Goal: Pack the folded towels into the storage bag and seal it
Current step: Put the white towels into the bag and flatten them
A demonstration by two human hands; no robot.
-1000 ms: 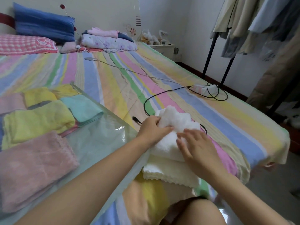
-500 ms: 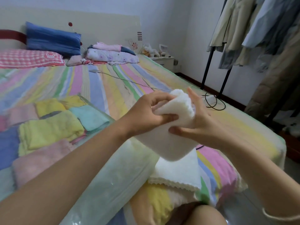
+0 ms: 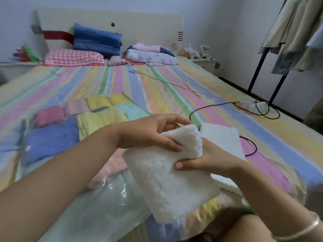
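A folded white fluffy towel (image 3: 166, 182) is held in the air above the bed's near edge. My left hand (image 3: 150, 133) grips its top corner, thumb on the front face. My right hand (image 3: 206, 158) holds the towel from behind and below, thumb pressed on its front. A second white towel (image 3: 220, 135) lies on the bed just behind my right hand. The clear plastic storage bag (image 3: 97, 206) lies flat at the left, with yellow (image 3: 99, 121), blue (image 3: 50, 138), pink (image 3: 108, 170) and teal (image 3: 131, 110) folded towels seen through it.
The striped bedsheet (image 3: 174, 89) covers the bed. A black cable (image 3: 218, 107) and a power strip (image 3: 251, 105) lie at the right edge. Pillows (image 3: 96, 39) and folded bedding (image 3: 150, 55) sit at the headboard. A clothes rack (image 3: 283, 67) stands to the right.
Both hands lifted the white towel off the pile on the bed and carried it left, towards the storage bag. The view swung left, showing more of the bag.
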